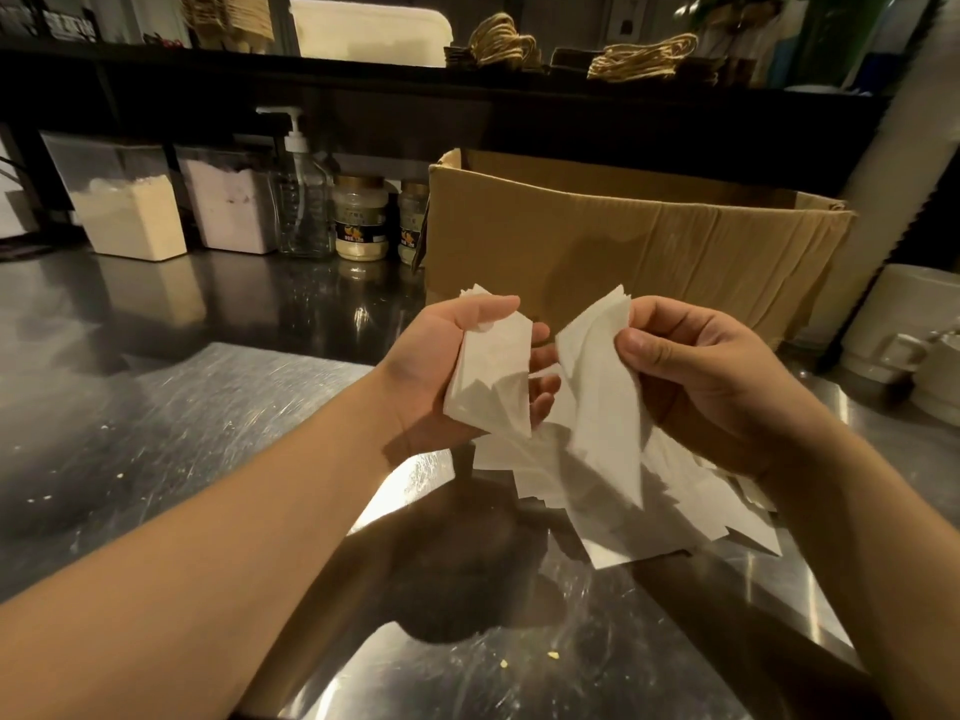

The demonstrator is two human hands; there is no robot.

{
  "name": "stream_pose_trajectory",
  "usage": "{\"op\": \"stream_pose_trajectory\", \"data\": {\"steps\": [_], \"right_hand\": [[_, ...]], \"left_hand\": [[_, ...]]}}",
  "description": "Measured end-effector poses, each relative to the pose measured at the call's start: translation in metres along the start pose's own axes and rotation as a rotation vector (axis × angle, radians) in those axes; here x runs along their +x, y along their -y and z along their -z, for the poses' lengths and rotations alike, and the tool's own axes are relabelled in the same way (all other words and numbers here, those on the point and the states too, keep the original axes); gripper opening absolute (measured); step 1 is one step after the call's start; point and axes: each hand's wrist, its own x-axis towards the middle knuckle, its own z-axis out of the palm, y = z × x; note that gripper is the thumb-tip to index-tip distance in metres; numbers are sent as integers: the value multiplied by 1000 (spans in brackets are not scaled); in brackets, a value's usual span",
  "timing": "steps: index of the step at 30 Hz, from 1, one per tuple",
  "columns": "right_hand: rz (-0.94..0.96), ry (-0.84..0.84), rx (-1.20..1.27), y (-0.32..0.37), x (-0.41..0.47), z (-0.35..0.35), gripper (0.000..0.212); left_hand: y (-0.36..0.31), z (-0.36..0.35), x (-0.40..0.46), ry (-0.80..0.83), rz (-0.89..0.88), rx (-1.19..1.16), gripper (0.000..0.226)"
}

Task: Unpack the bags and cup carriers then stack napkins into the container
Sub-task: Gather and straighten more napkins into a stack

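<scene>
Left hand (457, 356) grips a folded napkin bundle (493, 387) at frame centre; right hand (717, 376) pinches a second bundle (597, 387) above loose napkins (561, 491) on the worktop (156, 433). Recommended: square the edges and merge both bundles before stacking. The container cannot be identified with certainty.

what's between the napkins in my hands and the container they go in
No napkin container can be picked out in this view, so the path cannot be judged. The left hand and right hand each hold napkins above the steel counter, in front of the cardboard box.
</scene>
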Motion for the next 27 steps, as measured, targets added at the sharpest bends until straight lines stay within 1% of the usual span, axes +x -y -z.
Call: {"op": "stream_pose_trajectory", "data": {"steps": [3,4,7,8,10,13,16,17,18,20,22,25,27], "right_hand": [[5,-49,10,-7,2,-9,10],[-2,-72,4,-8,2,-12,10],[-45,-176,17,-13,5,-23,15],[-68,-226,30,-15,6,-27,14],[-117,-327,63,-19,8,-33,11],[-180,-441,142,-21,10,-38,10],[-221,-495,213,-22,10,-39,11],[-229,-499,229,-24,11,-39,12],[-235,-500,244,-25,11,-40,13],[-235,-503,241,-28,12,-40,14],[-218,-514,168,-31,11,-41,13],[-131,-516,-6,-30,11,-40,8],[-59,-488,-41,-25,10,-35,7]], "left_hand": [[7,-3,1,30,25,51,49],[9,-2,2,31,14,41,51],[9,-2,2,59,-27,-58,44],[10,-2,3,69,-28,-83,45],[12,-2,3,83,-4,-108,60],[18,-4,5,104,-13,-118,90],[22,-5,6,107,-35,-140,98],[22,-6,5,110,-38,-141,96],[22,-7,4,99,-45,-131,89],[21,-11,3,53,-58,-113,65],[22,-12,4,8,-44,-108,52],[21,-11,3,-15,-12,-204,42],[19,-7,4,-21,6,-281,46]]}}
